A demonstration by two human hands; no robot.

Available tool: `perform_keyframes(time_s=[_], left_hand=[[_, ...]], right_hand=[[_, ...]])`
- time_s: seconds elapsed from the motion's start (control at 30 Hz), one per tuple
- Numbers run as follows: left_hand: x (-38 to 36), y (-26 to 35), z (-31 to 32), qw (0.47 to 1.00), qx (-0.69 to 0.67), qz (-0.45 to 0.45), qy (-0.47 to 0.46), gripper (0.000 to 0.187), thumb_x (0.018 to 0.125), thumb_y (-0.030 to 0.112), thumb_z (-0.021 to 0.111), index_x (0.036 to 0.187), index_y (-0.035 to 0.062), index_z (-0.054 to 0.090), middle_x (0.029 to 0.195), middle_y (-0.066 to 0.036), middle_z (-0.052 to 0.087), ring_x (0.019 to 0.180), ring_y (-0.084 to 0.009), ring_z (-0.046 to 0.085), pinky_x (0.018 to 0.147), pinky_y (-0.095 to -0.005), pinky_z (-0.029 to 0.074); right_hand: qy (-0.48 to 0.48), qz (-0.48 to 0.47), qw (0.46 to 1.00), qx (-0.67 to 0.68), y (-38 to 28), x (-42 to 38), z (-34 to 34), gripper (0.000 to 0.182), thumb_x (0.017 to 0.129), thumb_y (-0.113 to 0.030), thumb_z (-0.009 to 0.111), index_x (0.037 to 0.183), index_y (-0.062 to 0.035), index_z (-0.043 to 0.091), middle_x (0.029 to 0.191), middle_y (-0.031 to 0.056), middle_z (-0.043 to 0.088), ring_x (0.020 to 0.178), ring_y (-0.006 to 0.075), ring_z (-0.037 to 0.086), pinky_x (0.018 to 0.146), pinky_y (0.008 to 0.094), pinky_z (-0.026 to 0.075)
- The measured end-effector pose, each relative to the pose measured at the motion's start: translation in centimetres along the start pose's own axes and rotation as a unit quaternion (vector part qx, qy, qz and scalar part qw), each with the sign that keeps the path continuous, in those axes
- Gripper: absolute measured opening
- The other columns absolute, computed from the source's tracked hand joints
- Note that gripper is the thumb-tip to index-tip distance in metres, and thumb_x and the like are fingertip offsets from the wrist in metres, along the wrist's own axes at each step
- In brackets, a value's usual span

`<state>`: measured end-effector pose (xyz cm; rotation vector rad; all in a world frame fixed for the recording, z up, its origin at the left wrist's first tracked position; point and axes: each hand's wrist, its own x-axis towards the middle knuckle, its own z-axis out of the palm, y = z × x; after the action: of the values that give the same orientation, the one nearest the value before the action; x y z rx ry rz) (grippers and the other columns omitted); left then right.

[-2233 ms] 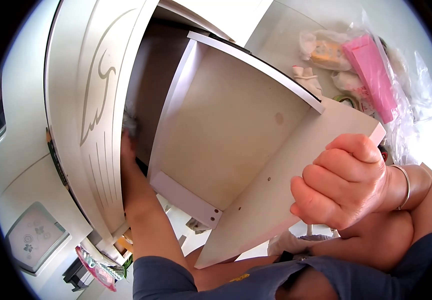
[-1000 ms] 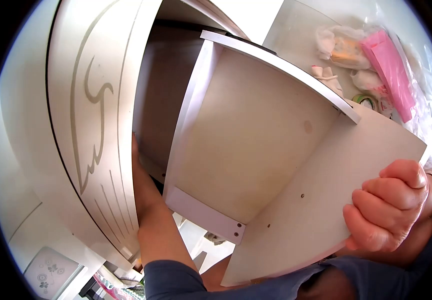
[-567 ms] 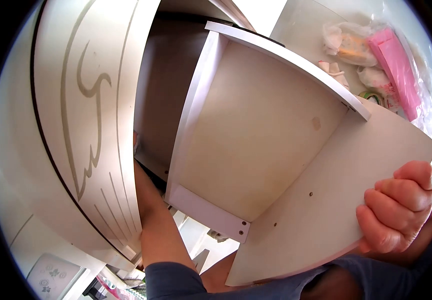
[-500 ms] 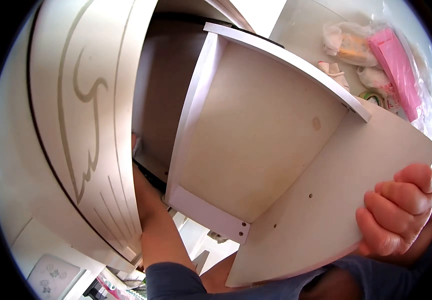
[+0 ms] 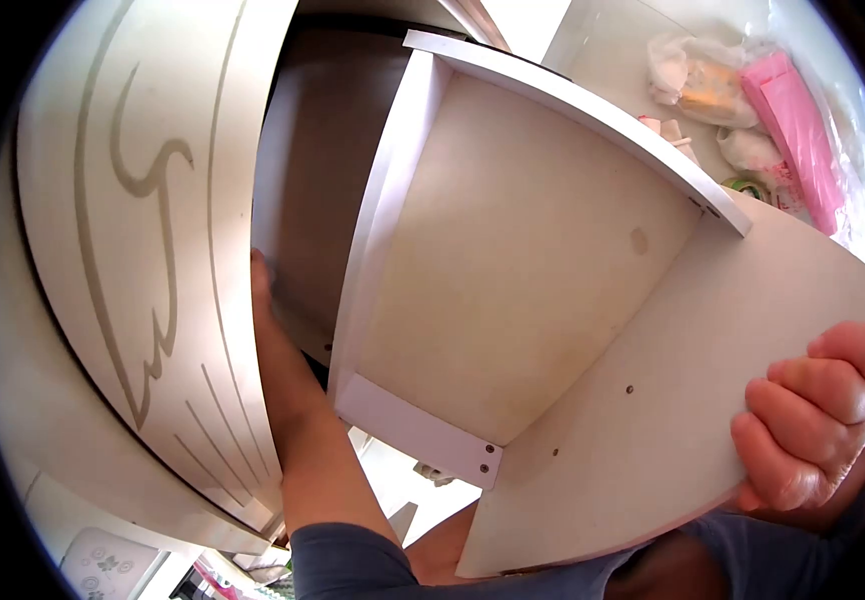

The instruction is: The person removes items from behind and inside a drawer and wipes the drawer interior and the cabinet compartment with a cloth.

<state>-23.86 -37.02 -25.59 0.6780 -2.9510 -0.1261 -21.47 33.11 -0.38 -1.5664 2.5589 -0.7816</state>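
Observation:
A white wooden drawer (image 5: pixel 533 240) is pulled out and tilted. Its wide end panel (image 5: pixel 643 400), with screw heads in it, faces up at the right. My right hand (image 5: pixel 813 420) has its fingers curled over the edge of that panel, closed on the drawer. To the left stands a cream panel (image 5: pixel 163 260) with a carved swan-like pattern. My left hand (image 5: pixel 261 280) reaches up between this panel and the drawer, by a dark opening (image 5: pixel 318 180). Its fingers are hidden behind the carved panel, so its grip does not show.
Plastic bags (image 5: pixel 693 80), a pink package (image 5: pixel 793 140) and a green tape roll (image 5: pixel 750 188) lie on the pale floor at the upper right. A box with a flower pattern (image 5: pixel 108 565) is at the lower left.
The carved panel has shifted left, and more of the dark opening shows. My left hand and forearm are slightly higher and left. The drawer and my right hand have moved a little right.

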Motion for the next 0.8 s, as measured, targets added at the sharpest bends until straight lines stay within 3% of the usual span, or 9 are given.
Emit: perform_keyframes(time_s=[0.07, 0.2, 0.3, 0.4, 0.47, 0.53, 0.73, 0.77, 0.8], left_hand=[[0.8, -2.6, 0.9, 0.997, 0.057, 0.048, 0.01, 0.036, 0.083, 0.013, 0.045, 0.116, -0.002, 0.048, 0.11, -0.021, 0.057, 0.096, -0.0317, 0.057, 0.082, -0.0393, 0.044], [4.6, -5.5, 0.0, 0.979, 0.167, 0.015, -0.119, 0.037, 0.082, 0.013, 0.044, 0.115, -0.0018, 0.051, 0.108, -0.022, 0.058, 0.095, -0.0312, 0.058, 0.081, -0.0399, 0.045], [1.6, 1.4, -1.4, 0.948, 0.215, -0.04, -0.23, 0.037, 0.082, 0.016, 0.046, 0.114, -0.0001, 0.053, 0.109, -0.019, 0.058, 0.096, -0.0302, 0.057, 0.084, -0.0389, 0.043], [-2.2, 6.9, -4.1, 0.897, 0.179, -0.089, -0.393, 0.037, 0.082, 0.019, 0.049, 0.114, 0.0015, 0.055, 0.11, -0.017, 0.059, 0.098, -0.0291, 0.056, 0.086, -0.038, 0.042], [-4.5, 9.3, -6.0, 0.855, 0.122, -0.113, -0.49, 0.038, 0.081, 0.021, 0.05, 0.113, 0.0026, 0.056, 0.11, -0.015, 0.059, 0.099, -0.0285, 0.055, 0.088, -0.0373, 0.041], [-5.9, 11.1, -7.4, 0.832, 0.057, -0.136, -0.536, 0.038, 0.081, 0.023, 0.051, 0.113, 0.0037, 0.057, 0.111, -0.013, 0.059, 0.1, -0.0278, 0.054, 0.089, -0.0367, 0.04], [-3.8, 8.2, -6.4, 0.89, 0.17, -0.155, -0.394, 0.046, 0.079, 0.023, 0.054, 0.117, -0.0024, 0.052, 0.115, -0.02, 0.056, 0.104, -0.0349, 0.054, 0.093, -0.0387, 0.039], [-3.9, 8.1, -6.3, 0.951, 0.143, -0.178, -0.207, 0.044, 0.078, 0.02, 0.056, 0.115, -0.0033, 0.05, 0.114, -0.02, 0.055, 0.106, -0.0357, 0.051, 0.096, -0.0406, 0.036], [-4.0, 8.8, -6.3, 0.967, 0.128, -0.189, -0.111, 0.044, 0.078, 0.019, 0.057, 0.115, -0.0037, 0.048, 0.114, -0.02, 0.054, 0.107, -0.0361, 0.05, 0.097, -0.0415, 0.034]], right_hand=[[0.041, -0.01, 0.999, -0.015, 0.1, -0.5, 0.7, 0.027, 0.086, -0.036, 0.048, 0.082, -0.009, 0.052, 0.075, 0.0031, 0.055, 0.062, 0.0161, 0.049, 0.053, 0.0336, 0.035], [0.061, -0.023, 0.998, -0.022, 0.5, -0.5, 1.0, 0.025, 0.083, -0.034, 0.051, 0.082, -0.0094, 0.052, 0.075, 0.0027, 0.055, 0.062, 0.0158, 0.048, 0.053, 0.0326, 0.035], [0.145, -0.067, 0.986, -0.056, 1.1, -0.2, 1.9, 0.023, 0.084, -0.03, 0.047, 0.069, -0.0138, 0.052, 0.063, -0.0023, 0.052, 0.062, 0.0135, 0.047, 0.052, 0.029, 0.031], [0.149, -0.064, 0.985, -0.063, 1.0, -0.3, 1.6, 0.023, 0.084, -0.03, 0.048, 0.069, -0.0139, 0.052, 0.063, -0.0025, 0.052, 0.062, 0.0135, 0.048, 0.052, 0.029, 0.032], [0.041, -0.036, 0.998, -0.019, 0.7, -0.1, 0.1, 0.023, 0.087, -0.032, 0.047, 0.083, -0.0096, 0.052, 0.075, 0.0013, 0.055, 0.064, 0.0149, 0.049, 0.053, 0.0307, 0.036], [0.03, -0.042, 0.999, -0.016, 0.8, -0.1, -0.2, 0.024, 0.088, -0.033, 0.046, 0.084, -0.0098, 0.053, 0.076, 0.0013, 0.056, 0.065, 0.0147, 0.05, 0.054, 0.0305, 0.036], [0.061, -0.065, 0.995, -0.051, 1.0, -0.8, 1.0, 0.026, 0.09, -0.034, 0.044, 0.083, -0.0104, 0.053, 0.074, 0.0007, 0.056, 0.065, 0.0139, 0.051, 0.055, 0.0299, 0.037], [0.075, -0.071, 0.993, -0.059, 1.0, -0.8, 1.1, 0.027, 0.09, -0.034, 0.044, 0.082, -0.0105, 0.053, 0.074, 0.0006, 0.056, 0.065, 0.0138, 0.05, 0.056, 0.0298, 0.037], [0.089, -0.078, 0.991, -0.066, 1.1, -0.7, 1.1, 0.027, 0.09, -0.034, 0.043, 0.082, -0.0105, 0.053, 0.074, 0.0004, 0.056, 0.065, 0.0138, 0.05, 0.056, 0.0298, 0.037]])
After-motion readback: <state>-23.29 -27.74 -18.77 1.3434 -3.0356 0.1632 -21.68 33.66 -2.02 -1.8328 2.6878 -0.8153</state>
